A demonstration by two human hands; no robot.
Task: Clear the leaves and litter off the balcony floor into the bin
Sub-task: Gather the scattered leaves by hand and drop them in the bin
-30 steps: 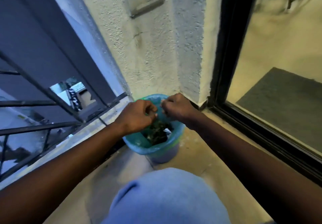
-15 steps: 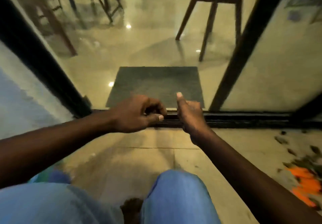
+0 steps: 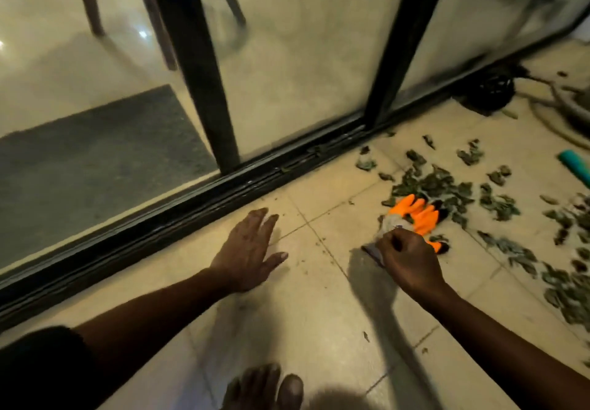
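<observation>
Head view: glove (image 3: 418,215) among scattered leaves (image 3: 437,186)

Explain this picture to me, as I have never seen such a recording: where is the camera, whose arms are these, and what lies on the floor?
No machine here: a person wears one wide-angle camera on the head, looking down at their own bare hands. The left hand is spread open, low over the beige floor tiles. The right hand pinches the grey cuff of an orange-fingered work glove. Beyond it, dry green leaves lie scattered beside the black sliding-door track.
</observation>
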